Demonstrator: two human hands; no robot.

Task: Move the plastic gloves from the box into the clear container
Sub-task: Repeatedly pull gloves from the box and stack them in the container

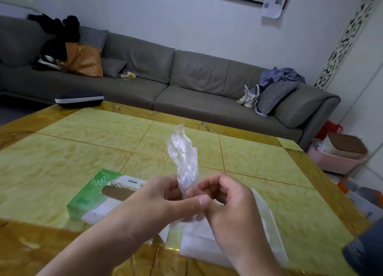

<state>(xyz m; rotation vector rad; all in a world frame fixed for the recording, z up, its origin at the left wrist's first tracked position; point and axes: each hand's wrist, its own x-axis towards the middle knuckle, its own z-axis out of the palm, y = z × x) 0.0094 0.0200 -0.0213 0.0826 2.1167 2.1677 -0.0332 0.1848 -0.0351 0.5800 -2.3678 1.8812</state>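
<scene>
- Both forearms reach in from the bottom edge and meet above the near side of the tabletop (62, 161), a yellow-green stone-patterned surface with amber borders.
- Left hand (163, 199) has its fingers curled inward and its thumb stretched to the right, pinching the lower end of the plastic glove (183, 159).
- Right hand (226, 201) faces it, fingers curled, gripping the same crumpled lower end; the thumb of the left hand lies against the right hand's fingers.
- That plastic glove is clear and wrinkled, and it stands up from between the two hands, its free end rising above the knuckles and leaning slightly left.
- Behind and to the left of the left hand lies the box (91, 197), green and white with a glove outline printed on its top and an oval opening; it rests flat on the tabletop, partly hidden by the left wrist.
- Under and to the right of the right hand sits the clear container (267, 219), a pale translucent rectangular tub on the tabletop; whitish crumpled plastic shows inside it, though how much I cannot tell.
- At the lower right corner a dark cylindrical object (364, 253) pokes into view.
- Farther off, a dark case (78, 98) lies at the far left edge of the tabletop, and a grey sofa (186, 76) with cushions and bags runs along the wall.
</scene>
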